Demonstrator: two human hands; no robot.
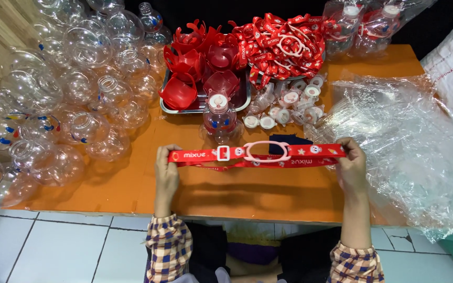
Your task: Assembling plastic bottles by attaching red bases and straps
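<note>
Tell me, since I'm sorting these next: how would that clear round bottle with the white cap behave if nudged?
The capped bottle looks like thin clear plastic and empty, so probably very light. Its round body would likely roll if tipped. Standing just beyond the red strap stretched between the left hand and right hand, it could topple easily.

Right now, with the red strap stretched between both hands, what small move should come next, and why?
Probably lower the red strap toward the capped clear bottle just behind it: the left hand and right hand hold it taut, pink ring centred.
</note>
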